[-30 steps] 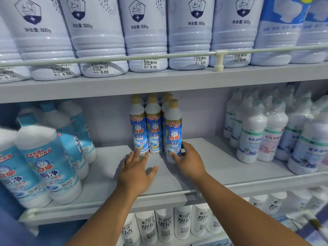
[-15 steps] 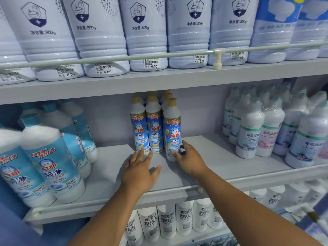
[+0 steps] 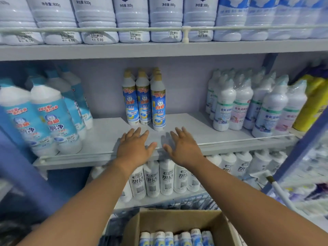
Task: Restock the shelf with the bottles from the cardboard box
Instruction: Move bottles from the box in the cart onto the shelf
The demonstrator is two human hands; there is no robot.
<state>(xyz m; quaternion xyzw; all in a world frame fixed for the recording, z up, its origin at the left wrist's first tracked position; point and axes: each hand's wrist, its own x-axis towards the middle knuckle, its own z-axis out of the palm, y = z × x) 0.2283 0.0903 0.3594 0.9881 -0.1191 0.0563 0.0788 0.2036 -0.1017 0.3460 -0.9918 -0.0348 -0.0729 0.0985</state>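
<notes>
— While both palms hover over middle grey shelf board (image 3: pixel 106 137), status of grip?

— Left hand (image 3: pixel 134 148) spread flat, fingers apart, holding nothing. Right hand (image 3: pixel 182 150) likewise splayed and empty. Neither touching slim blue-labelled bottles with tan caps (image 3: pixel 158 103), standing upright in short rows just beyond fingertips, toward back of that board.

— Location of remaining stock?

— Open brown cardboard box (image 3: pixel 179 221) well below shelf board, at bottom of view; more white-capped bottles of same label (image 3: pixel 175 237) packed inside, tops showing. Judged: restocking part done, next load not yet lifted.

— Hazards?

— Front bottle on right of group standing slightly forward of its neighbours, narrow base, tall body; judged prone to toppling if clipped by a hand or by next bottle pushed in. Domino fall through the rows likely from same cause. Low front rail only at edge of board; doubtful as a stop for a tall bottle. Large white-and-blue bottles (image 3: pixel 53 121) left of the group, bare board between.
</notes>
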